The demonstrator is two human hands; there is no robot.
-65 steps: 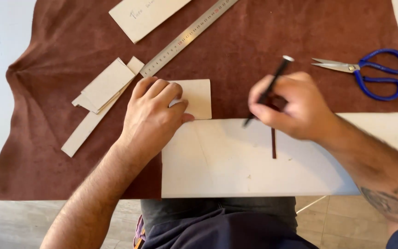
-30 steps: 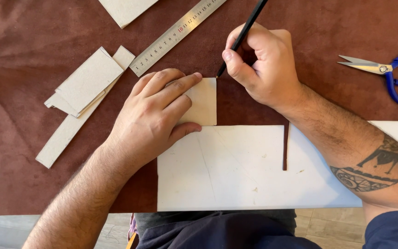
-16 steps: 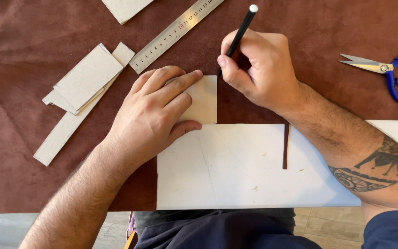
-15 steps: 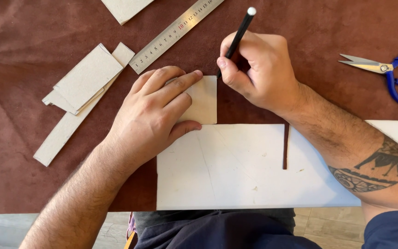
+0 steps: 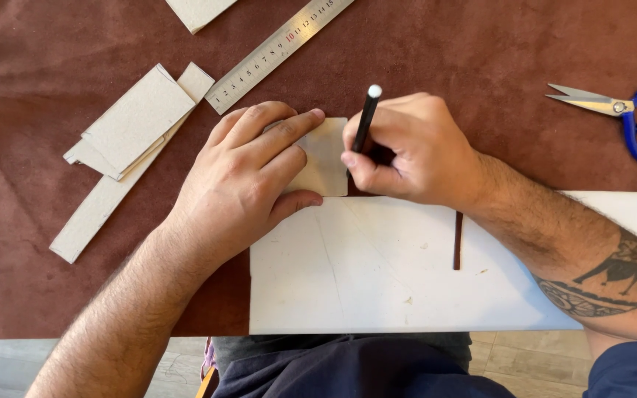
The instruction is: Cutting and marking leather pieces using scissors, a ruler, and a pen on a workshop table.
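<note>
**Pen at the edge of a small card square**

Brown suede-like leather [image 5: 422, 66] covers most of the tabletop, soft and matte, with a smooth white board [image 5: 377, 273] lying over its lower middle part.

At the centre of the frame, the right hand [image 5: 411, 151] closes its grip on a slim black pen [image 5: 363, 121] with a white cap end. Thumb and forefinger pinch the shaft low down, the other fingers are curled under, and the pen stands nearly upright, leaning slightly right at the top. Its tip is hidden behind the thumb, at the right edge of a small pale card square [image 5: 324, 156]. The right forearm, tattooed, runs off to the lower right across the white board.

The left hand [image 5: 248, 180] lies flat with its grip spread, fingers extended and pressed on the card square, covering its left half; the thumb rests along the lower edge, just above the board. The left forearm slants down to the lower left.

Upper left of the hands lie stacked grey card offcuts [image 5: 123, 140], rough-edged strips and rectangles. A steel ruler [image 5: 278, 51] runs diagonally above the left hand. Blue-handled scissors [image 5: 621, 110] sit at the far right edge, well apart from both hands.
</note>
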